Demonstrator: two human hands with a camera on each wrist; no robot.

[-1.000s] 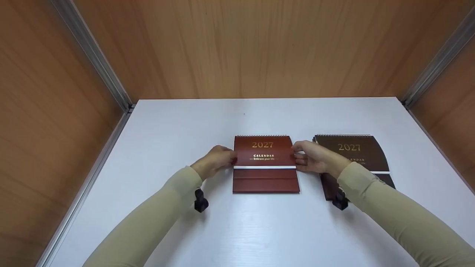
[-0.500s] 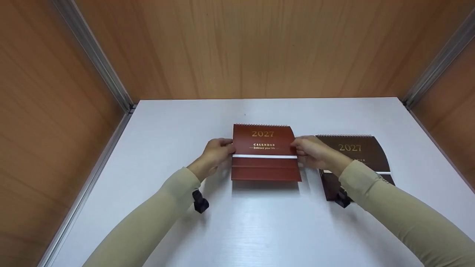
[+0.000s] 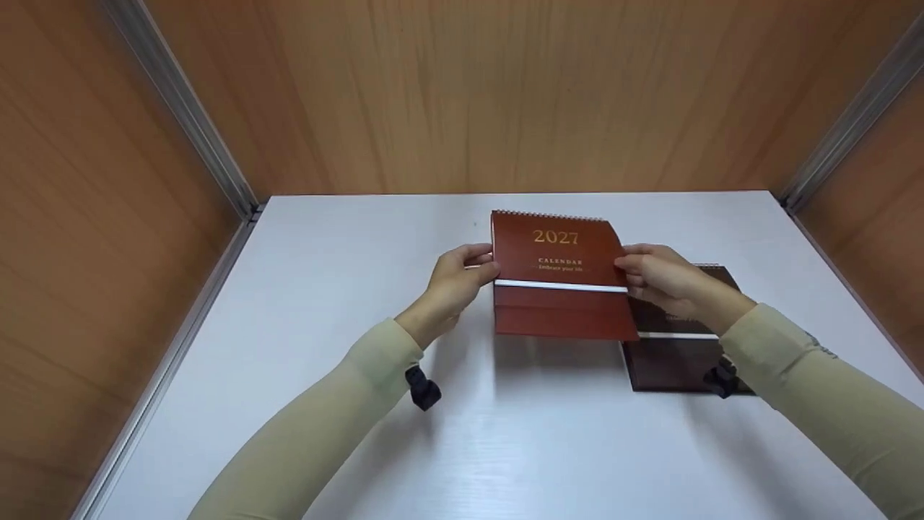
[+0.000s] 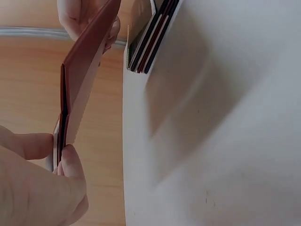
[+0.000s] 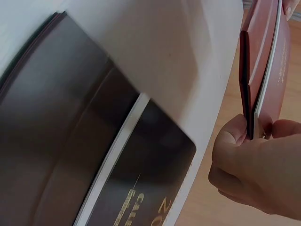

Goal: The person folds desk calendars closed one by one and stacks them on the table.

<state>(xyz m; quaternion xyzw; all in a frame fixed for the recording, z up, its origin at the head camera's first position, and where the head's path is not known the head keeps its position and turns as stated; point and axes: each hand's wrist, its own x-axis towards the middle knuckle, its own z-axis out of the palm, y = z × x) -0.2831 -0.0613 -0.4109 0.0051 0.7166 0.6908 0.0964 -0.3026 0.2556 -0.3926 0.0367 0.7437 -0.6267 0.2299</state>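
A reddish-brown 2027 desk calendar [image 3: 556, 253] with a wire-bound top hangs above the table, its shadow on the white surface below. My left hand [image 3: 451, 285] pinches its left edge between thumb and fingers. The opposite edge is pinched by my right hand [image 3: 668, 282]. Close by on the right lies a dark brown 2027 calendar [image 3: 678, 365], partly hidden by the right hand and the raised calendar. In the left wrist view, layered edges show in the dark calendar pile [image 4: 153, 37]. The right wrist view shows its cover [image 5: 61, 108] and white strip.
The white table [image 3: 332, 274] is bounded by a wooden back panel [image 3: 462, 94] and side panels, with metal rails [image 3: 180, 108] at the corners. A small black device [image 3: 423, 390] hangs at the left wrist, another [image 3: 722, 377] at the right.
Both hands have lifted the reddish-brown calendar off the table and carried it rightward, so it now overlaps part of the dark brown calendar in the head view. The dark one has stayed put.
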